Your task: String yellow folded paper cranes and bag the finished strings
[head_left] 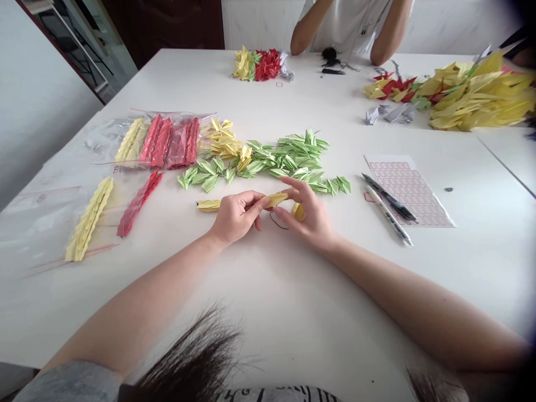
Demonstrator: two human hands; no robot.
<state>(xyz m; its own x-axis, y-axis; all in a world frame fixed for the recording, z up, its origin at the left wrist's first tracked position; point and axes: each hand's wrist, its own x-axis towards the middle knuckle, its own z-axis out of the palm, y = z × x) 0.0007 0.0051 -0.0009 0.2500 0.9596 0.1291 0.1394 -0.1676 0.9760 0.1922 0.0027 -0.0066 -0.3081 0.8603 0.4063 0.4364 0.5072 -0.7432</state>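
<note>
My left hand (238, 215) is closed, its thumb and forefinger pinching a folded yellow paper piece (277, 199). The piece's right end reaches my right hand (307, 215), which curves around it with thumb and fingers apart. Whether a right fingertip touches that end, I cannot tell. A dark thread (278, 223) loops below, between the hands. Another yellow paper piece (298, 211) shows partly behind the right fingers. Left of my left hand lies a yellow stack of folded paper (208, 205). Just beyond the hands, green folded paper pieces (288, 159) lie heaped, with yellow ones (224, 139) at their left.
Plastic bags (106, 142) with red and yellow paper stacks lie at left. Two pens (389, 198) rest by a red-printed sticker sheet (414, 190) at right. Yellow paper (477, 95) is piled far right. Across the table sits a person (352, 28) near black thread (330, 56).
</note>
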